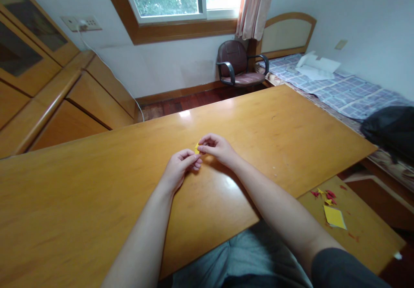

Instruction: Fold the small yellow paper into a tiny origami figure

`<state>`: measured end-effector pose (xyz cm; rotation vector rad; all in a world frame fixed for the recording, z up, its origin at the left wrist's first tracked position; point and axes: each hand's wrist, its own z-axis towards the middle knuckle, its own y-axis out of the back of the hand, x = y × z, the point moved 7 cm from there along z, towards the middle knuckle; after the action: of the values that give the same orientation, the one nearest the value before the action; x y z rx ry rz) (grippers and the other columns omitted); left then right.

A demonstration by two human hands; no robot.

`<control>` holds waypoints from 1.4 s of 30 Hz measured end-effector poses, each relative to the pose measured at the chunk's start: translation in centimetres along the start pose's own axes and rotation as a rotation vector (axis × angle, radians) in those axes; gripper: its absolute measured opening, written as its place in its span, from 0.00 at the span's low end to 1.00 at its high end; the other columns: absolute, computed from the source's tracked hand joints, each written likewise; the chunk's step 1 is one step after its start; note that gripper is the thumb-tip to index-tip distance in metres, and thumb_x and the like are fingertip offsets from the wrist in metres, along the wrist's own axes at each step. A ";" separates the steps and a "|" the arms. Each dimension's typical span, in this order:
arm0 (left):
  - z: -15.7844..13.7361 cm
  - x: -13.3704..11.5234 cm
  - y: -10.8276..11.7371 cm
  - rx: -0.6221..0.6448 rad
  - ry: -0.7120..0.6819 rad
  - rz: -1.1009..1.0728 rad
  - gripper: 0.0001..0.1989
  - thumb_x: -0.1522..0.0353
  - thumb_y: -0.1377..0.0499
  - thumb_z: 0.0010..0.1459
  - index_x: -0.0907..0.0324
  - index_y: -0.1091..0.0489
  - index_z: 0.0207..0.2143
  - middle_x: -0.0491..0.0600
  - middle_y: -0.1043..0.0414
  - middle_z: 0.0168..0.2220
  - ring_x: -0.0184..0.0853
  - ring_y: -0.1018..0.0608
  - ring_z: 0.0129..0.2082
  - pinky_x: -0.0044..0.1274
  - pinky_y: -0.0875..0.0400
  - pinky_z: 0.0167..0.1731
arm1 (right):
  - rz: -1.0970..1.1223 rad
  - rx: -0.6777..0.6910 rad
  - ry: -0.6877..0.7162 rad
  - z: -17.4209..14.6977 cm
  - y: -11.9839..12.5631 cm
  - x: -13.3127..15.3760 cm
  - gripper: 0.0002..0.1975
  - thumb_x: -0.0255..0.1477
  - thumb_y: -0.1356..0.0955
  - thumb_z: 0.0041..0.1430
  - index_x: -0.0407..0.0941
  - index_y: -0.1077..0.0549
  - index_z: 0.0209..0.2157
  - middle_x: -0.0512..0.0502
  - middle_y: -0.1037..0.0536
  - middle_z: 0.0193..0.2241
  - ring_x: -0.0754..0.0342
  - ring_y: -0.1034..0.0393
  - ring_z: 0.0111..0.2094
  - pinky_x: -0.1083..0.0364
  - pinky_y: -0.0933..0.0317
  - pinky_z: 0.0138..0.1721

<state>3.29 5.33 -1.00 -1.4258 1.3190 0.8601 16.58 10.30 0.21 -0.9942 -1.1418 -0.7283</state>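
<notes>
A small folded piece of yellow paper [196,148] is pinched between my two hands, above the middle of the wooden table [97,184]. My left hand [181,166] grips its lower edge between thumb and forefinger. On its upper right side, my right hand [216,148] pinches it with the thumb and bent fingers. The fingertips cover much of the paper, so its exact folded shape cannot be made out.
Right of the table, a lower wooden surface [365,245] bears a stack of yellow paper squares [334,217] and several small red and yellow folded papers [329,197]. Beyond stand a brown armchair [237,61], a bed [349,89] with a black bag [391,126], and wooden cabinets [97,94].
</notes>
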 end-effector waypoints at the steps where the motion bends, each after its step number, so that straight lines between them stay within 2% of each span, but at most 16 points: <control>1: 0.0 0.0 0.0 -0.002 -0.002 0.000 0.16 0.60 0.28 0.43 0.62 0.27 0.27 0.49 0.23 0.26 0.29 0.24 0.23 0.20 0.30 0.25 | -0.003 0.008 0.000 0.0 0.0 -0.1 0.16 0.35 0.23 0.46 0.43 0.28 0.33 0.53 0.24 0.26 0.58 0.30 0.29 0.56 0.35 0.36; 12: 0.0 -0.2 0.2 -0.047 -0.033 -0.007 0.14 0.61 0.29 0.45 0.62 0.27 0.27 0.48 0.24 0.25 0.28 0.25 0.22 0.20 0.30 0.25 | 0.016 0.035 0.007 -0.2 -0.3 0.4 0.16 0.38 0.25 0.50 0.44 0.26 0.37 0.50 0.22 0.30 0.57 0.28 0.31 0.54 0.32 0.38; 18: 0.0 -0.3 0.2 -0.057 -0.046 -0.011 0.15 0.61 0.29 0.45 0.62 0.26 0.28 0.48 0.24 0.25 0.28 0.25 0.22 0.20 0.30 0.25 | 0.047 0.041 0.011 -0.1 -0.2 0.0 0.18 0.35 0.23 0.48 0.45 0.27 0.39 0.51 0.23 0.30 0.57 0.28 0.32 0.54 0.32 0.40; 42: 0.1 -0.2 0.1 -0.086 -0.100 0.038 0.14 0.60 0.30 0.46 0.62 0.26 0.27 0.49 0.24 0.25 0.29 0.25 0.23 0.21 0.30 0.27 | 0.025 -0.015 -0.018 0.0 -0.2 -0.3 0.18 0.34 0.23 0.45 0.44 0.30 0.35 0.53 0.24 0.27 0.58 0.29 0.29 0.55 0.34 0.37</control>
<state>3.15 5.49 -0.92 -1.4090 1.2503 1.0105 16.30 10.26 -0.03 -1.0275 -1.1389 -0.7104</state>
